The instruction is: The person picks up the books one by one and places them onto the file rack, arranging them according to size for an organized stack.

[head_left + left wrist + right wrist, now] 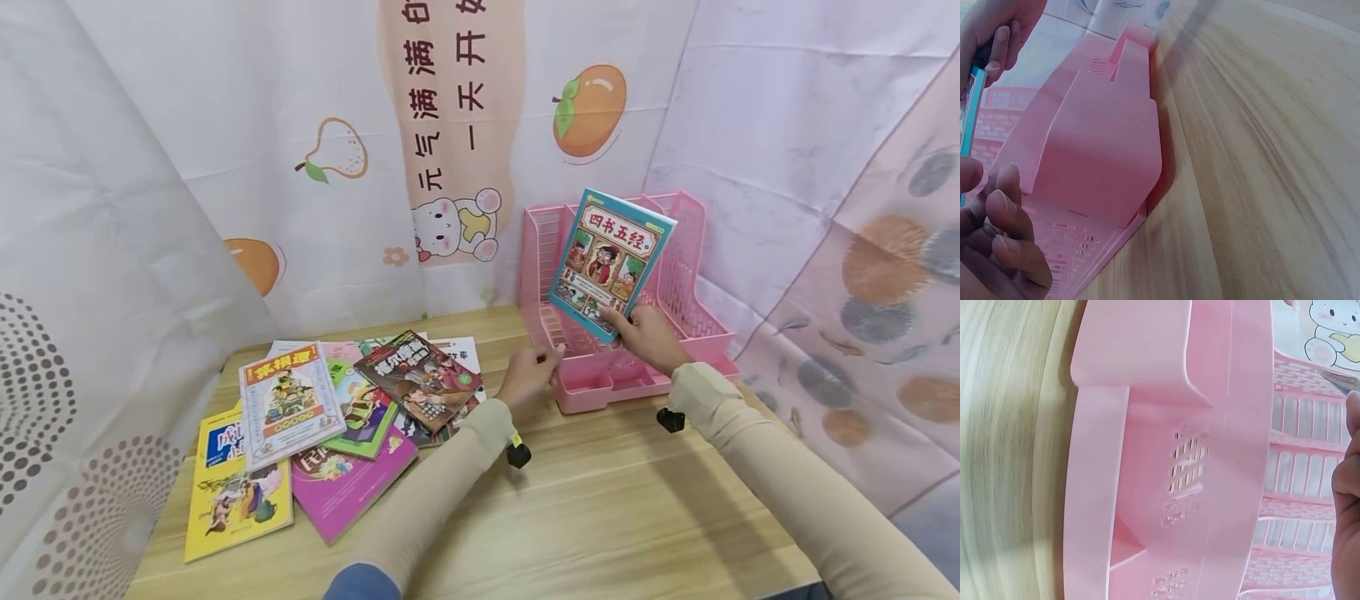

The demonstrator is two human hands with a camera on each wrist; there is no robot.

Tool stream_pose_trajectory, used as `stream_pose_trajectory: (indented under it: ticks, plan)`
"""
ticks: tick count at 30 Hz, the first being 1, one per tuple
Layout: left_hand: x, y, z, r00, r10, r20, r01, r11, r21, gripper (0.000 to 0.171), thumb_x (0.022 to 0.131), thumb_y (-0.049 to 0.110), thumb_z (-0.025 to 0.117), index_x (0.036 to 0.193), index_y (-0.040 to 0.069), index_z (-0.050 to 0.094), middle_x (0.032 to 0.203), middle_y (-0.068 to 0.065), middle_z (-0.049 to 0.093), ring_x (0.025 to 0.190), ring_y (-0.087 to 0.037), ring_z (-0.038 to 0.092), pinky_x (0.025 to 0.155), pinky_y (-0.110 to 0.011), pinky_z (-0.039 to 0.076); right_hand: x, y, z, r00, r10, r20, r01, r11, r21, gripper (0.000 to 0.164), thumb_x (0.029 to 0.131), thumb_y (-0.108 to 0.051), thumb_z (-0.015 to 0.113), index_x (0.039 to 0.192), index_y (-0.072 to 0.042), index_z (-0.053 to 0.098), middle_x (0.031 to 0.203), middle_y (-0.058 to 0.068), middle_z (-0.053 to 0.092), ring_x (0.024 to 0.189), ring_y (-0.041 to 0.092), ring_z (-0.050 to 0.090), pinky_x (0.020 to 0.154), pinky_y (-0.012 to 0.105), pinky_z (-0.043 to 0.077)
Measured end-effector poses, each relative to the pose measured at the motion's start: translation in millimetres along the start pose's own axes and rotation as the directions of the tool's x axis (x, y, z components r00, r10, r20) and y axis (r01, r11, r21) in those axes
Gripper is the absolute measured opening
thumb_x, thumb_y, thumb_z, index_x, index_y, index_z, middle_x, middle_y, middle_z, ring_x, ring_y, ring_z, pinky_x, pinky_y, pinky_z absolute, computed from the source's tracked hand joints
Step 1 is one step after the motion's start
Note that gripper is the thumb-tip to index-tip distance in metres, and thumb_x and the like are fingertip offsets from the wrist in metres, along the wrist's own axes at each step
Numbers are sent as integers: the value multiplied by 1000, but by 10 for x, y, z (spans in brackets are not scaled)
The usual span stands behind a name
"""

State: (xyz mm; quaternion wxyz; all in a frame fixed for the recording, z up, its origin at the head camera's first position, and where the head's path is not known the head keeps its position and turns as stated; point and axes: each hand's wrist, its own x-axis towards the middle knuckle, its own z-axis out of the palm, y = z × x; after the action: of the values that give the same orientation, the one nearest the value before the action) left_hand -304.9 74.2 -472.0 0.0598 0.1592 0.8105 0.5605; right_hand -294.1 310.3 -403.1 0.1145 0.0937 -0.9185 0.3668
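My right hand (651, 337) grips a teal-bordered picture book (611, 262) by its lower right corner, thumb across the front cover. The book is tilted in front of a pink desktop file rack (585, 373), its illustrated cover facing me. In the right wrist view only the edge of the right hand (1349, 487) shows, beside the rack's dividers. At the rack's front left corner is my left hand (528, 375), fingers loosely bent and holding nothing. The left wrist view has these bent fingers (1013, 231) beside the rack's pink side wall (1100, 137).
On the left of the wooden table (555, 517) lies an overlapping spread of books, among them a yellow book (240, 508), a purple book (352, 487), a white-bordered book (288, 404) and a dark-covered book (420, 379). A printed curtain (315, 250) hangs behind.
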Motion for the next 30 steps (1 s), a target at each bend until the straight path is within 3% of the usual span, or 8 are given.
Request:
stream_pose_trajectory:
  ticks: [6, 13, 24, 30]
  plan:
    - [23, -5, -19, 998, -54, 36, 54, 999, 0, 48, 106, 41, 57, 69, 11, 61, 60, -2, 63, 50, -11, 51, 50, -23, 42, -35, 108, -69, 1000, 20, -5, -20, 999, -26, 61, 107, -50, 51, 76, -1, 70, 64, 18, 66, 42, 13, 45, 42, 30, 37]
    - [51, -3, -9, 993, -24, 117, 20, 999, 32, 48, 108, 41, 54, 72, 11, 62, 60, -1, 64, 47, -10, 52, 48, -23, 45, -115, 298, -265, 996, 54, -74, -57, 997, -44, 65, 108, -46, 51, 70, 4, 68, 64, 19, 67, 39, 11, 42, 40, 29, 34]
    - [24, -9, -11, 993, 3, 118, -13, 996, 85, 49, 109, 43, 49, 75, 11, 60, 60, -2, 64, 45, -13, 50, 47, -25, 46, -228, 700, -628, 980, 102, -169, -118, 989, -89, 59, 108, -48, 48, 89, 4, 67, 67, 14, 67, 48, 17, 51, 45, 32, 40]
    - [32, -12, 8, 992, -4, 123, -9, 995, 102, 46, 110, 44, 47, 79, 12, 59, 62, -2, 64, 45, -12, 51, 48, -26, 48, -308, 876, -858, 969, 137, -205, -169, 974, -151, 67, 108, -51, 46, 79, 6, 67, 60, 11, 63, 48, 19, 47, 45, 34, 38]
